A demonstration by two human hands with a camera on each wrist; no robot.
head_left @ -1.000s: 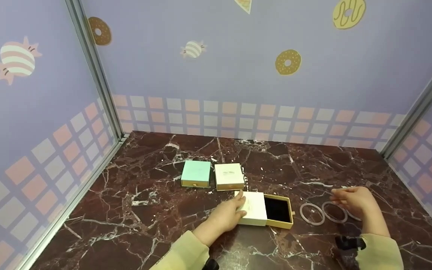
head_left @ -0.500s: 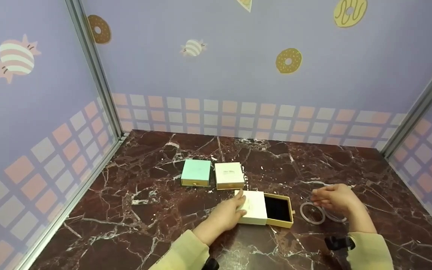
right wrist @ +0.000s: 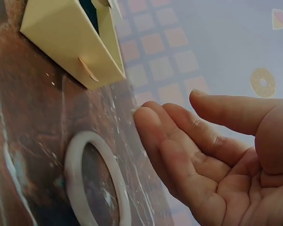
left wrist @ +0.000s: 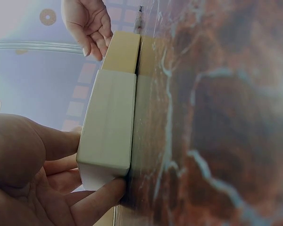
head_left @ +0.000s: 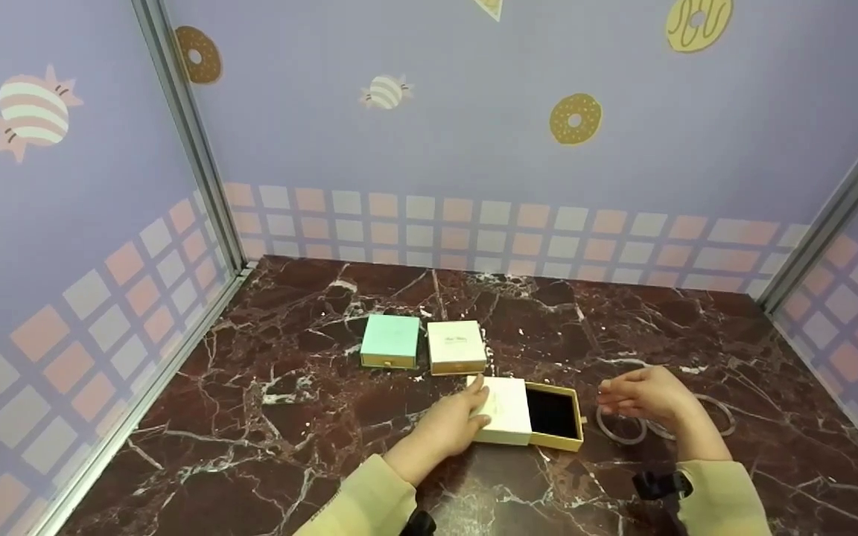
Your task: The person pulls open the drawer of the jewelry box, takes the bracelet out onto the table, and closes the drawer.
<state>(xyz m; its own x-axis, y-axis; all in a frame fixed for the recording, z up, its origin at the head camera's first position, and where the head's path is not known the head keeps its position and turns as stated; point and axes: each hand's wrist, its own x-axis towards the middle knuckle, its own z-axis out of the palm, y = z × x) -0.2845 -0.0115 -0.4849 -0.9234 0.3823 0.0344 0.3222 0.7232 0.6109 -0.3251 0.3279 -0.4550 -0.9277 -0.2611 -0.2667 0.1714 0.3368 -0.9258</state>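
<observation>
A white drawer-style gift box [head_left: 507, 408] lies on the marble tabletop, its yellow drawer [head_left: 557, 443] slid partly out to the right and showing a black inside. My left hand [head_left: 445, 426] grips the box's white cover from the left; the left wrist view has its fingers around the cover's end. Over the pale bangles, just right of the drawer, hovers my right hand [head_left: 656, 398]. The right wrist view shows nothing in its loosely bent fingers. The nearest bangle [right wrist: 74, 174] lies flat below it. Another bangle [head_left: 731, 420] shows beyond the wrist; one between is mostly hidden.
Behind the white box stand a mint-green box [head_left: 390, 339] and a cream box [head_left: 456, 344], both with their drawers in. Patterned partition walls [head_left: 474, 149] enclose the table at the back and both sides. Dark straps [head_left: 660, 485] sit at the wrists.
My right hand has moved left across the bangles toward the drawer, uncovering the rightmost bangle. My left hand and the white box have stayed in place.
</observation>
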